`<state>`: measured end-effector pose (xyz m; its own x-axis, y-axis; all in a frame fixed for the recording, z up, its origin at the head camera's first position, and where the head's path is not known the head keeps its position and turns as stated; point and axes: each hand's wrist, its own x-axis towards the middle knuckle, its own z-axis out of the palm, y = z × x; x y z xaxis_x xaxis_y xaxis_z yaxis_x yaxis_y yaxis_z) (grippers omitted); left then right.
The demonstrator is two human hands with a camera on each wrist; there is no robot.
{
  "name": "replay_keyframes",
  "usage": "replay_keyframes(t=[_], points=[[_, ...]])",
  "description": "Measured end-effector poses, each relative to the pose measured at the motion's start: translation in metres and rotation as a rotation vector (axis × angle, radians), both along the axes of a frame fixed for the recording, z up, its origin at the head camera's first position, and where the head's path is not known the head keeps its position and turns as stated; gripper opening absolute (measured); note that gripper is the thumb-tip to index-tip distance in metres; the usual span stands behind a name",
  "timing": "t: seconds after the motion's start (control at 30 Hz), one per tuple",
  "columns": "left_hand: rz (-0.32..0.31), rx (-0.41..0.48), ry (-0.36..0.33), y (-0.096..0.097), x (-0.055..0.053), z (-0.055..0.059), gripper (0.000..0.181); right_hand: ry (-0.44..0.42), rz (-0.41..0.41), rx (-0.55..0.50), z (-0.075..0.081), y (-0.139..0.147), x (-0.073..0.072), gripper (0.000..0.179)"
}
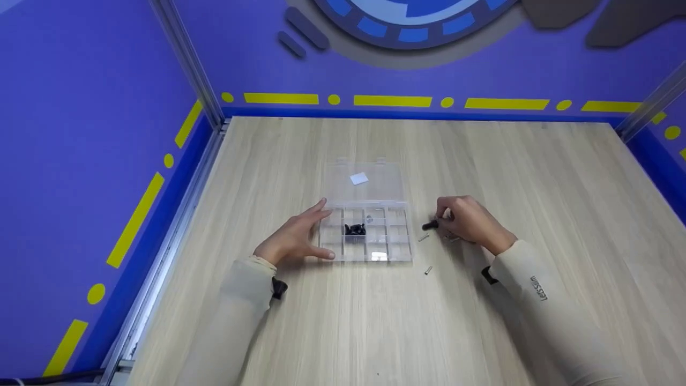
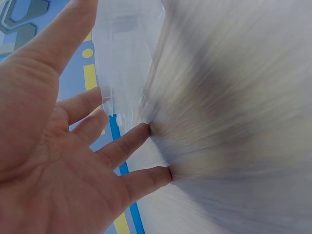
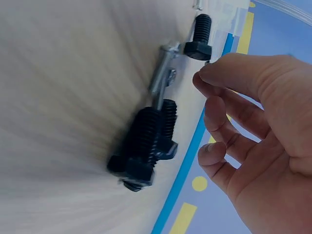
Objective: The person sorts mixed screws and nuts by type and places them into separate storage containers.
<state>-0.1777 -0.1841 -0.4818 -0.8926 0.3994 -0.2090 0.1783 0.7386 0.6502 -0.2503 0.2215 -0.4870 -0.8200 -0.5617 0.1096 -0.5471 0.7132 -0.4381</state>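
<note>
A clear compartment box (image 1: 399, 236) lies with its lid (image 1: 335, 182) folded back. Several black bolts (image 1: 354, 230) fill one middle compartment, and a small silvery piece sits behind them. My left hand (image 1: 292, 236) spreads its thumb and fingers along the box's left side. To the right, my right hand (image 1: 471, 220) has thumb and index tips together, right at the head of a loose black bolt (image 3: 201, 36); I cannot tell whether they grip it. Below these fingers in the right wrist view lie more black bolts (image 3: 139, 146) and silver screws (image 3: 163, 70).
A white paper slip (image 1: 359, 178) lies on the folded-back lid. One silver screw (image 1: 428, 271) rests right of the box's front corner, another screw (image 1: 423, 237) farther back. Blue panels (image 1: 107, 107) stand along the wooden table's (image 1: 482, 161) left and far sides.
</note>
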Motion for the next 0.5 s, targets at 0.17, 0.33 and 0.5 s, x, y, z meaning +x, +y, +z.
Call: replay_keyframes(t=[0.17, 0.33, 0.5], points=[[0.004, -0.01, -0.005, 0.001, -0.001, -0.001, 0.106, 0.072, 0.047, -0.017, 0.005, -0.006, 0.001, 0.02], [0.008, -0.015, -0.01, 0.001, 0.0, 0.0, 0.106, 0.135, 0.114, -0.029, 0.011, -0.016, 0.002, 0.02], [0.009, -0.011, -0.009, 0.001, 0.001, 0.001, 0.106, 0.139, 0.145, -0.03, 0.017, -0.028, 0.002, 0.017]])
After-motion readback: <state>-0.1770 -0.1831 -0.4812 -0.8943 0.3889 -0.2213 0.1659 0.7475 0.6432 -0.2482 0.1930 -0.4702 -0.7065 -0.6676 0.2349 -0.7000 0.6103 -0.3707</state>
